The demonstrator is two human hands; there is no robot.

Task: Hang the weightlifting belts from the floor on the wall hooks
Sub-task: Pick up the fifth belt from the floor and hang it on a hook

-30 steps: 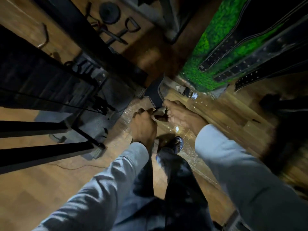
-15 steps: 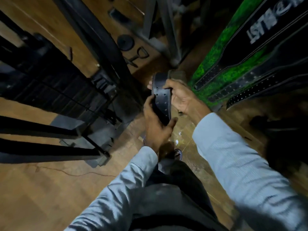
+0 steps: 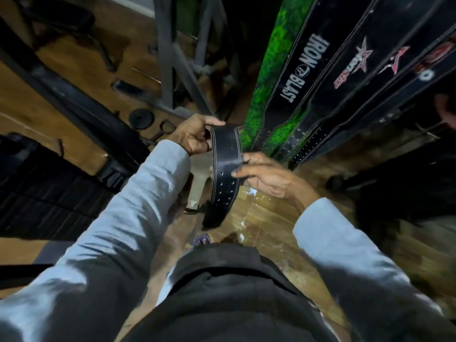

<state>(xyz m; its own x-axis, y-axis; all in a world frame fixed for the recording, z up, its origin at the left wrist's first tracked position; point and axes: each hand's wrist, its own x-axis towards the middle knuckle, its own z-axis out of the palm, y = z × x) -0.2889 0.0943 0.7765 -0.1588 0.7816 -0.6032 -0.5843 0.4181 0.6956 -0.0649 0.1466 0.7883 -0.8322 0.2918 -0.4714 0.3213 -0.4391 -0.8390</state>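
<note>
I hold a black leather weightlifting belt (image 3: 225, 164) with white stitching and rows of holes in front of me, its holed end hanging down towards the floor. My left hand (image 3: 195, 135) grips its upper end from the left. My right hand (image 3: 265, 174) pinches its right edge near the holes. Just to the right, several black belts hang down the wall: one lettered IRON BLAST (image 3: 302, 67) and one with a red star (image 3: 355, 62). The hooks are out of view.
A green moss-like panel (image 3: 269, 77) covers the wall behind the hung belts. A grey steel frame (image 3: 167, 58) and black gym machine bars (image 3: 74, 95) stand to the left on the wooden floor (image 3: 259, 218). A small weight plate (image 3: 142, 118) lies on the floor.
I have risen from the floor with the belt; it was low by my feet, and it now unrolls between both hands at the height of the hung belts' lower ends.
</note>
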